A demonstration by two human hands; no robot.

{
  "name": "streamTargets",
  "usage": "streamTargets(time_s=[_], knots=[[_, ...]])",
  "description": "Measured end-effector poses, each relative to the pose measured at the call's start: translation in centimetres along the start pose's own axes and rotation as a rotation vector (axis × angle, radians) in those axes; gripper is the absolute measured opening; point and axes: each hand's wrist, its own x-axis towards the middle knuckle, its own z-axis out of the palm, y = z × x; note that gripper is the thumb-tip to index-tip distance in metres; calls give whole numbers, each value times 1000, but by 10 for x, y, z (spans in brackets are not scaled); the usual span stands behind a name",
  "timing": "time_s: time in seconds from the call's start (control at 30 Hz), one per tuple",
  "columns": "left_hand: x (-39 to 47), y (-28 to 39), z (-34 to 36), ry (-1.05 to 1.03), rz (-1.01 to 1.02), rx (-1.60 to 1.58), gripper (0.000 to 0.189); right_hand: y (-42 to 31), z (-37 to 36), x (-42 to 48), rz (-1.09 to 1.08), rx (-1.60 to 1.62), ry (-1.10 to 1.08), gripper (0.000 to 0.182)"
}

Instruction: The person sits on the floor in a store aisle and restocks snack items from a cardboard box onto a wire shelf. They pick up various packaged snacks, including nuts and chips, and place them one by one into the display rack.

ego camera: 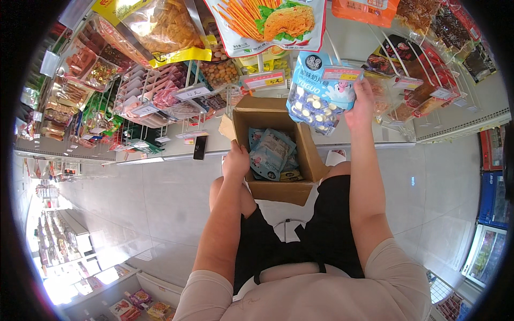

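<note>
My right hand [361, 105] grips the right edge of a blue bag of milk candy [319, 100] at a hook on the snack rack. A red and yellow price tag [340, 74] sits in front of the bag's upper part, by my fingertips. My left hand [236, 161] holds the left flap [228, 128] of an open cardboard box [307, 154]. The box stands between my knees, against the shelf. Inside it lie several similar blue bags [273, 150], with some yellow packaging [291, 175] beneath them. Whether the bag hangs from the hook is hidden.
Overhead, a large white snack bag [265, 24] and a yellow-edged bag [164, 32] hang close to the camera. Metal hooks [391, 52] stick out at right. On the shelf edge left of the box lies a black phone [200, 147].
</note>
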Motion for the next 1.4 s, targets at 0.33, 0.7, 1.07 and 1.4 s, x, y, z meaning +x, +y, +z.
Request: streamTargets(time_s=[0.33,0.7,1.07,1.4], knots=[[-1,-2,0,24,14,-7,37,1,5,-5,-198,-173,-68,20],[-1,0,1,15,-7,2,37,-1,27,-7,-229,-154,94,19],[4,-9,9,44,44,26,36,34,44,122,-391,-459,111,26],[-2,-8,-5,9,10,-37,39,58,34,34,-320,-702,175,28]])
